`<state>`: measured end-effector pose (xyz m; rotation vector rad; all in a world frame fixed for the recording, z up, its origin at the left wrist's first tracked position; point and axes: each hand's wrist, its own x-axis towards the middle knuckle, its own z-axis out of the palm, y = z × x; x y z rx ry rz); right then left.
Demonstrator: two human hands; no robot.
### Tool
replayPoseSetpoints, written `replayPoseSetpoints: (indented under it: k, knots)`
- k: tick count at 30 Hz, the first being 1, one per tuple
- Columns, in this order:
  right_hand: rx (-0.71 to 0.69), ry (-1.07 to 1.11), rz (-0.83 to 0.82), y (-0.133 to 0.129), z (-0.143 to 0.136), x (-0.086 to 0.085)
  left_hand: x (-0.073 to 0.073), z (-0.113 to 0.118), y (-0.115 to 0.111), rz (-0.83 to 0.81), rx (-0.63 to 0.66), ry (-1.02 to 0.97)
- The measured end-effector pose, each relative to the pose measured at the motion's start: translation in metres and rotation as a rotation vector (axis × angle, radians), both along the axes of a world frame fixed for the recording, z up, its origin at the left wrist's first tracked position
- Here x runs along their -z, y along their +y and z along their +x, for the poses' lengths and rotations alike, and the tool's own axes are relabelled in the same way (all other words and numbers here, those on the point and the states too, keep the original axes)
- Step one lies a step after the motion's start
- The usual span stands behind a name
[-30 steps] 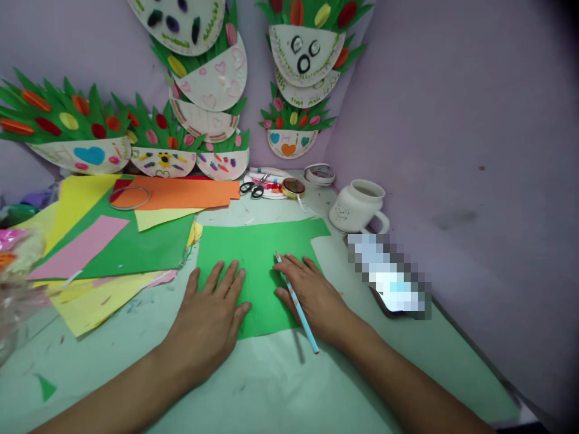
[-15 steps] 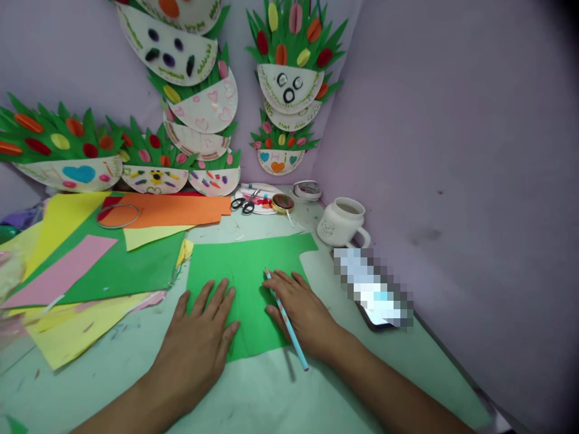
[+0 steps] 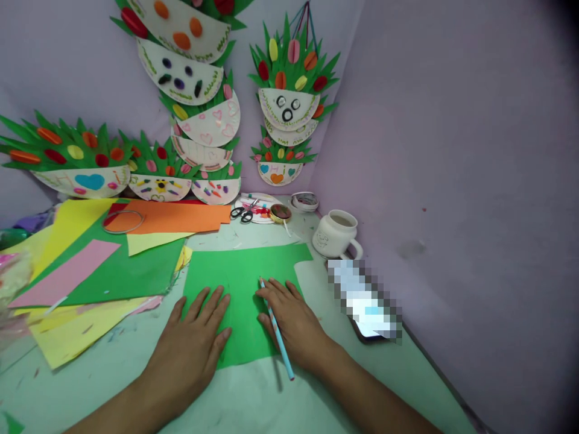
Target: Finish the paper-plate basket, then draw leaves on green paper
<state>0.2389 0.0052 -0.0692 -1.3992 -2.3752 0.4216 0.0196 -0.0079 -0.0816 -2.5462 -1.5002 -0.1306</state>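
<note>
In the head view, the left hand (image 3: 192,337) lay flat and spread on the green sheet (image 3: 244,265), apparently steadying it; the right hand (image 3: 296,325), over it too, held a blue pencil (image 3: 277,334) thumb-side, probably leaving fingertips free.

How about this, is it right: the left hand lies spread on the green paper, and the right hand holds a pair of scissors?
Not quite: the head view shows the right hand holding a light blue pencil, not scissors. The left hand does lie spread on the green paper.
</note>
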Motion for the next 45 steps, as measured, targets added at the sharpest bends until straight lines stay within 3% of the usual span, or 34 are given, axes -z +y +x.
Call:
replayPoseSetpoints:
  k: [14, 22, 28, 39, 45]
  knots:
    - [-0.005, 0.033, -0.03, 0.002, 0.002, 0.001, 0.004, -0.001, 0.002, 0.131, 0.055, -0.002]
    - [-0.01, 0.011, -0.029, 0.004, 0.002, 0.0, -0.009, -0.007, 0.006, -0.007, 0.058, -0.045]
    - [-0.021, -0.022, -0.013, 0.004, 0.001, -0.004, -0.005, -0.013, 0.01, -0.044, 0.095, -0.118]
    - [-0.047, -0.071, 0.11, 0.005, 0.003, 0.012, -0.025, -0.013, 0.014, -0.306, 0.036, -0.098]
    - [-0.046, -0.111, 0.102, 0.006, 0.003, 0.012, -0.024, -0.013, 0.014, -0.343, 0.042, -0.127]
